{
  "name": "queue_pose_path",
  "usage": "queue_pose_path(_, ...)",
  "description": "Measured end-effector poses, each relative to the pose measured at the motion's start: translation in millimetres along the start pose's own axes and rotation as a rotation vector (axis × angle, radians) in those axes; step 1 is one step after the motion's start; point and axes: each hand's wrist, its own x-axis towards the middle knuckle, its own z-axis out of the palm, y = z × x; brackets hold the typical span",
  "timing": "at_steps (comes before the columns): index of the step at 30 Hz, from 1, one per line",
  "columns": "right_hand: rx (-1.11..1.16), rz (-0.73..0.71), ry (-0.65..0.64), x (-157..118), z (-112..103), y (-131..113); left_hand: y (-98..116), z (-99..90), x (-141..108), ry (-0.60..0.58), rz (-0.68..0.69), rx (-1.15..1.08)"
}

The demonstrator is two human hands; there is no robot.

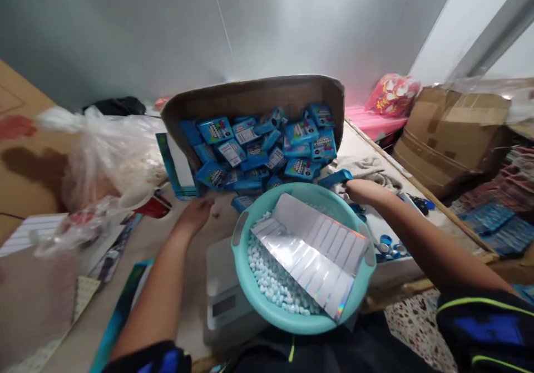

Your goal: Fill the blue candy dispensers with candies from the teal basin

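On the table, left of the scale (225, 284), rests my left hand (196, 214), its fingers near the lower edge of a blue-bordered white sheet (179, 167); what it may hold is too blurred to tell. My right hand (354, 189) is closed on a small blue box (336, 178), just above the right rim of a turquoise basin (240, 267). Small pale-blue pieces (271, 275) fill the basin, with silvery-white label sheets (308, 245) lying over them. Behind it, an open carton (250, 97) lies tilted with many blue printed boxes (254, 150) inside.
A red and white cup (154, 203) and clear plastic bags (112, 150) are at the left. At the right are a grey cloth (371, 170), a tray of blue caps (390, 245) and a large cardboard box (446, 133). A grey wall stands behind.
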Motion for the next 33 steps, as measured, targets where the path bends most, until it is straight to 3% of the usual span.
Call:
queue_pose_path(2, 0.008, 0.000, 0.008, -32.9, 12.0, 9.0, 11.7, -4.3, -50.4, 0.052, -0.034, -0.052)
queue_pose_path(5, 0.250, -0.098, 0.202, -80.0, 37.3, 13.9, 36.1, 10.7, -124.4, 0.114, -0.043, -0.188)
queue_pose_path(9, 0.762, -0.191, 0.467, -120.4, 79.0, -1.3, 55.4, 48.0, -179.2, 0.046, -0.109, -0.352)
queue_pose_path(13, 1.026, -0.066, 0.666, -137.1, 110.1, -19.8, 60.0, 62.7, -192.4, 0.045, -0.097, -0.379)
queue_pose_path(16, 1.105, -0.052, 0.734, -151.3, 113.7, -29.6, 73.0, 55.0, -198.1, 0.230, 0.079, -0.197)
queue_pose_path(18, 0.977, -0.080, 0.761, -162.9, 109.4, -38.1, 87.1, 48.5, -201.6, 0.307, 0.242, -0.025)
queue_pose_path(21, 0.677, -0.119, 0.797, -176.1, 101.6, -54.5, 108.8, 45.5, -201.8, 0.134, 0.524, 0.146)
queue_pose_path(24, 0.622, -0.193, 0.807, -181.7, 95.3, -68.5, 126.3, 50.2, -195.5, -0.058, 0.700, 0.188)
queue_pose_path(29, 0.959, -0.263, 0.965, -190.6, 79.7, -80.8, 153.3, 54.3, -186.7, -0.005, 0.833, 0.216)
queue_pose_path(33, 1.360, -0.263, 0.960, -192.1, 69.1, -87.9, 174.7, 48.2, -185.6, 0.171, 0.989, 0.242)
